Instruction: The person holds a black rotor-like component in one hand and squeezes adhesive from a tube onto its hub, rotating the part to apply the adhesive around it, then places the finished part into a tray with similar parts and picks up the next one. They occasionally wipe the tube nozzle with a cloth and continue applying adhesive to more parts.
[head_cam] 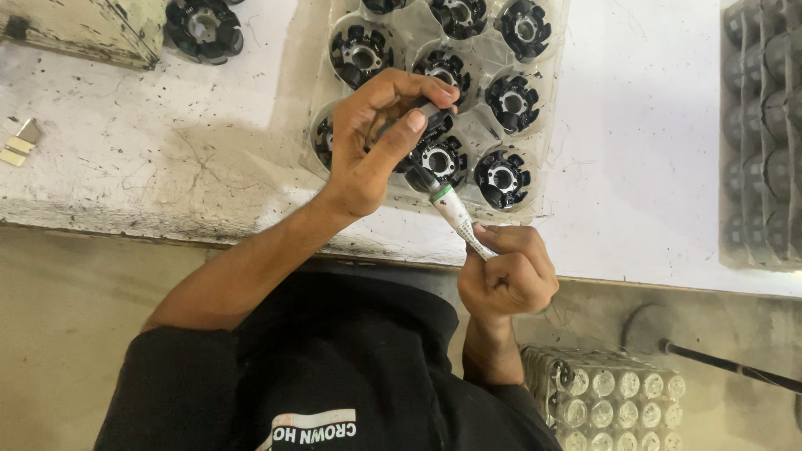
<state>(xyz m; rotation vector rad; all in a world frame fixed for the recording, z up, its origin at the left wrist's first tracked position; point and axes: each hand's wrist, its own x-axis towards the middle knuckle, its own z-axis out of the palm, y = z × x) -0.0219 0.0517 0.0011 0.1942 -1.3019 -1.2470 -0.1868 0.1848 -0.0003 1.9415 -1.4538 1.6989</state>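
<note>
Tube: a small white tube with a green band point(452, 208), held slantwise over the near edge of the desk, its dark nozzle end pointing up toward the tray.
Right hand: the right hand point(508, 271) is clenched around the tube's lower end, fingers curled tight.
Left hand: the left hand point(378, 138) grips the tube's dark cap or nozzle point(431, 111) between thumb and forefinger, directly above the tray; whether the cap is on or loosened cannot be told.
Step in hand: by judgement, the tube is being opened or its tip set for dosing onto a part.
Next move calls for: a steady tip over one part and a light squeeze from the right hand.
Tray: a clear plastic blister tray point(551, 108) holding black round slotted parts point(503, 177), one per pocket, lying on the desk.
Desk: a white, scuffed desk point(150, 150); one more black part point(203, 29) lies loose at its far left.
Surroundings: a stack of dark trays point(764, 142) at the right edge; a tray of small silver discs point(614, 401) below the desk.
</note>
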